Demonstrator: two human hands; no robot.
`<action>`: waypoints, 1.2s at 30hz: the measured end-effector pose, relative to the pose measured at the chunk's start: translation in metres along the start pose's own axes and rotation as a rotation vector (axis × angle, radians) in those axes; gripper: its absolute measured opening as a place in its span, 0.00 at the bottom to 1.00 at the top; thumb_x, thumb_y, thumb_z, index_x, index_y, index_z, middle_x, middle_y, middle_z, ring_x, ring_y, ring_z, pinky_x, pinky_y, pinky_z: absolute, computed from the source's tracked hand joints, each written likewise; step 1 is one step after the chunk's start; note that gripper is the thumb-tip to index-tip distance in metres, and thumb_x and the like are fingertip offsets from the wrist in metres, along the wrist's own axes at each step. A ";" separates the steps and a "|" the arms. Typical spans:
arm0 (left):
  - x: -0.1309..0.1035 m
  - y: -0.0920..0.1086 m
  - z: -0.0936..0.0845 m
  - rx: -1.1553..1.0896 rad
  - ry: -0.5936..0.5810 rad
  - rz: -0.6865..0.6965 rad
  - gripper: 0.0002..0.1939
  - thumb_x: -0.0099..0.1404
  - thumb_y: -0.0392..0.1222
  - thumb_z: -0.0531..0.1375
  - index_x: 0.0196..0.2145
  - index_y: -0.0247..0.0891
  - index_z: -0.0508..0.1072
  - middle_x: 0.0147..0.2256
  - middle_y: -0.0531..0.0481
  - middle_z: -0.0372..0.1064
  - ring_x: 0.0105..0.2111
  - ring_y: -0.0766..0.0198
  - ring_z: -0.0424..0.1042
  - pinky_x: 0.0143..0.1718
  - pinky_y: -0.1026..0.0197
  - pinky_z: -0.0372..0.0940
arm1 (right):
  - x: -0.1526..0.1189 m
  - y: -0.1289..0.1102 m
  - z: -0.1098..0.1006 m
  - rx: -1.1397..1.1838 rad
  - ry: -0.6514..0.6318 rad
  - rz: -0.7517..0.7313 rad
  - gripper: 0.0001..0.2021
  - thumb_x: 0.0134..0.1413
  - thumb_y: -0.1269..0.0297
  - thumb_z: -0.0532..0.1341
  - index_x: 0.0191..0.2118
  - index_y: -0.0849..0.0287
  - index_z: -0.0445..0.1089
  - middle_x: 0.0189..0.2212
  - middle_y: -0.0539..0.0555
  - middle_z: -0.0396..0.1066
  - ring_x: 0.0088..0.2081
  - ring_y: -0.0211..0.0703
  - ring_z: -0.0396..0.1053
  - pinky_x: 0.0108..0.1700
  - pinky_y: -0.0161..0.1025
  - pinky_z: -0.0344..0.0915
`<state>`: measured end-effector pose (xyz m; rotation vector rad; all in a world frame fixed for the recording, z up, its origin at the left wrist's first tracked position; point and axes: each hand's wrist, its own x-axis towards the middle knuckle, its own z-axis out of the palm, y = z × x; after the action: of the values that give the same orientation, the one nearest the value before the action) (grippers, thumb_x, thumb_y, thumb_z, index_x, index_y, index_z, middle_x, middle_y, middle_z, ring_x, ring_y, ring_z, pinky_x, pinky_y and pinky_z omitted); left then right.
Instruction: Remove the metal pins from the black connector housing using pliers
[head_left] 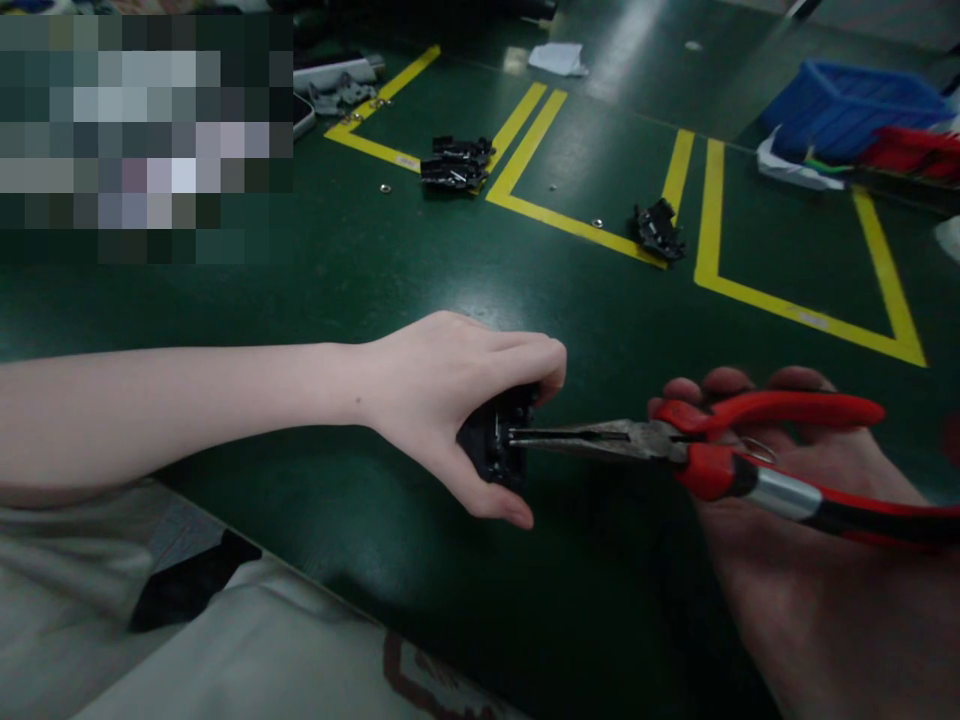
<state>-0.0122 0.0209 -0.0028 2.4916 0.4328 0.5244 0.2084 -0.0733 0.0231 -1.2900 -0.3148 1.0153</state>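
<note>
While L hand [450, 385] grips the blk part [489, 455] btwn thumb & fingers over the green surface [322, 260], the red-handled pliers [645, 440] run lengthwise L–R, tips at the part's R side (can't tell if pinching). R of the part, R hand [832, 460] holds pliers, handles across palm; beyond the part, far R, blue bin [847, 110], contents unclear.

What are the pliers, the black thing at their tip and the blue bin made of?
Pliers: grey metal, probably steel, from the dull shine near the tip; the red handles look like smooth plastic or rubber. Black thing: probably hard plastic, dark with small glossy highlights. Blue bin: likely plastic, from its even colour and soft sheen, though it's blurry.
</note>
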 end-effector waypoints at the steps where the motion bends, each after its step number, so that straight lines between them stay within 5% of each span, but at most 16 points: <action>1: 0.000 0.000 0.000 -0.004 -0.002 0.000 0.28 0.55 0.67 0.63 0.36 0.41 0.61 0.31 0.55 0.67 0.26 0.66 0.66 0.27 0.63 0.54 | -0.001 0.001 0.000 -0.008 -0.025 0.000 0.22 0.34 0.50 0.73 0.37 0.57 0.75 0.44 0.57 0.75 0.50 0.60 0.74 0.50 0.60 0.76; 15: 0.001 0.001 -0.001 -0.043 0.000 -0.027 0.27 0.55 0.66 0.63 0.36 0.41 0.61 0.31 0.55 0.67 0.26 0.66 0.66 0.27 0.63 0.55 | 0.000 0.002 -0.001 -0.030 -0.008 -0.014 0.20 0.32 0.51 0.74 0.33 0.56 0.74 0.38 0.58 0.76 0.45 0.59 0.76 0.45 0.59 0.79; 25: 0.002 -0.001 -0.007 -0.106 0.031 -0.041 0.26 0.53 0.63 0.65 0.35 0.41 0.62 0.31 0.55 0.67 0.26 0.67 0.64 0.28 0.64 0.56 | 0.004 -0.005 0.007 -0.026 0.167 0.006 0.15 0.32 0.66 0.65 0.34 0.59 0.76 0.44 0.59 0.75 0.46 0.57 0.76 0.44 0.53 0.80; 32: 0.002 -0.004 -0.007 -0.070 -0.021 0.004 0.27 0.52 0.62 0.66 0.36 0.41 0.61 0.31 0.55 0.68 0.25 0.67 0.64 0.27 0.64 0.56 | 0.000 -0.001 0.006 -0.021 0.036 0.002 0.14 0.35 0.61 0.67 0.34 0.59 0.74 0.41 0.60 0.73 0.47 0.61 0.75 0.47 0.58 0.78; 36: 0.001 0.000 -0.004 -0.053 0.019 -0.014 0.26 0.55 0.64 0.64 0.35 0.41 0.61 0.30 0.55 0.67 0.25 0.67 0.64 0.26 0.64 0.55 | 0.001 -0.002 0.005 -0.008 0.077 0.019 0.17 0.31 0.61 0.69 0.34 0.60 0.75 0.42 0.61 0.74 0.46 0.61 0.75 0.45 0.55 0.79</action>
<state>-0.0131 0.0234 0.0005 2.4333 0.4383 0.5468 0.2064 -0.0695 0.0263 -1.3377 -0.2485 0.9788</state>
